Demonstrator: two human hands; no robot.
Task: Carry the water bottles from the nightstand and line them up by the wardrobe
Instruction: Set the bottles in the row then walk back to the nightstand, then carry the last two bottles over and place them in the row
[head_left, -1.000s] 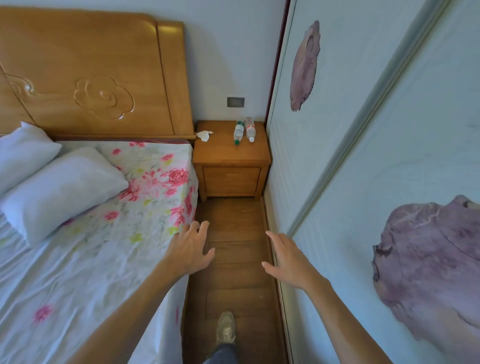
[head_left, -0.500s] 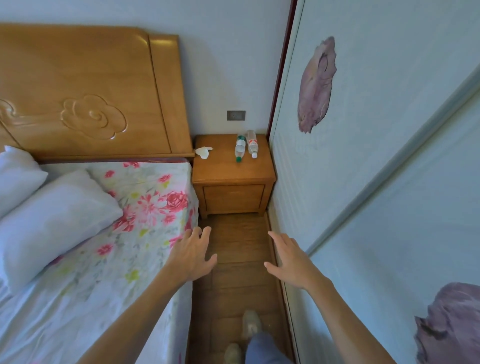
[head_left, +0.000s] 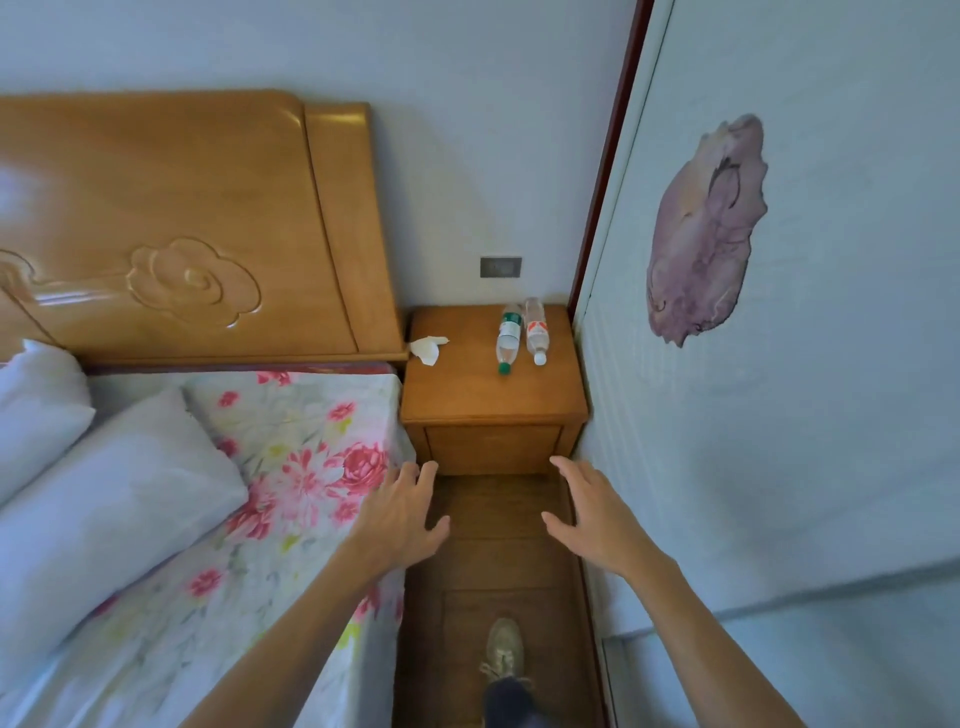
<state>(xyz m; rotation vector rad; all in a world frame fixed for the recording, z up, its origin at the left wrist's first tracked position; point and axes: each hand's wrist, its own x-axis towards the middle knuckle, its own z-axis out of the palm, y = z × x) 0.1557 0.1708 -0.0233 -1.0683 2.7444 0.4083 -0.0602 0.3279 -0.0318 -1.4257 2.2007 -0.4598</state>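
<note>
**Water bottles wait on the nightstand, both hands free**

The water bottles lie on their sides at the back right of the nightstand (head_left: 493, 400), close to the wardrobe (head_left: 810, 415) panel. The green-capped bottle (head_left: 508, 338) and the white-capped bottle (head_left: 536, 330) are side by side, touching or almost touching, with their caps pointing toward the person. Because they lie flat and round, I think they can roll when one is pushed, so each should be taken around the body, not at the cap.

The left hand (head_left: 400, 519) and the right hand (head_left: 592, 519) are both stretched forward over the wooden floor (head_left: 498, 561), with fingers spread and nothing in them. They are well short of the nightstand and apart from each other, one for each bottle, it seems; this looks like preparation to take both at once. One shoe (head_left: 503, 649) is on the floor in the narrow passage between the bed (head_left: 291, 467) and the wardrobe, so the person stands facing the nightstand.

A crumpled white tissue (head_left: 427, 349) lies at the left edge of the nightstand, apart from the bottles, and should not disturb the pick. No bottle is by the wardrobe base yet, so the task appears to be at its approach step.
</note>
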